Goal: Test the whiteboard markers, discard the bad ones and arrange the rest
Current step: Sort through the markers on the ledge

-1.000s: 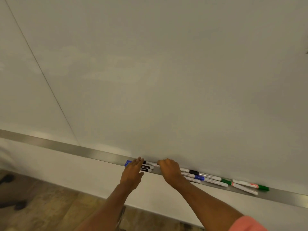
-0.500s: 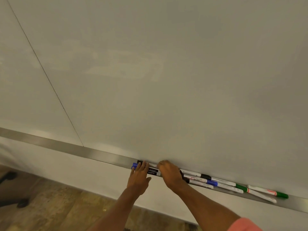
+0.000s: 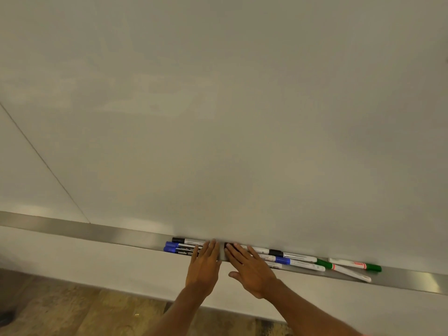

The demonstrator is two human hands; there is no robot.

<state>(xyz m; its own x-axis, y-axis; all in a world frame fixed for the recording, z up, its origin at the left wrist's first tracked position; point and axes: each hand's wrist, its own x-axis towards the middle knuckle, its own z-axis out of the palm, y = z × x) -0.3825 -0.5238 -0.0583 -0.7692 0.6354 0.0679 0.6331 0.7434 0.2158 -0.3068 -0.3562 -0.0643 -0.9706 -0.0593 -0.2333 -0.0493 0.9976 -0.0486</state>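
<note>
Since every marker in view is capped and lies in the ledge (image 3: pixel 97 232), and the whiteboard (image 3: pixel 242 117) shows no ink stroke, testing is either over or has left no trace. No bin or rejected marker is visible, so discarding cannot be confirmed. Arranging appears to be the step in hand, and it is part done. Left group: one black-capped marker (image 3: pixel 186 240) and two blue-capped markers (image 3: pixel 173 247) lie packed side by side, just left of the fingers (image 3: pixel 209 251) of the left hand (image 3: pixel 204 269). Their near ends sit under those fingertips, their long axes run along the ledge, and their caps point left, away from the fingers. Right group: a black cap (image 3: pixel 229 245) lies under the fingers (image 3: pixel 238 253) of the right hand (image 3: pixel 251 271). Beyond them to the right lie a second black-capped marker (image 3: pixel 291 256) and a blue-capped marker (image 3: pixel 298 263), both lengthwise with caps pointing back toward the fingers. Stragglers: two green-capped markers (image 3: pixel 354 265) lie farthest right, well apart from the fingers. One is skewed across the ledge with its cap toward them, and the other's cap points right. By appearance these remain to be straightened. Left fingers are straight and pressed together. Right fingers are straight and slightly spread, with the thumb out. Both hands lie flat and pinch nothing, with bare ledge between them. Below are a pale wall (image 3: pixel 84 265) and a wood-patterned floor (image 3: pixel 60 309).
</note>
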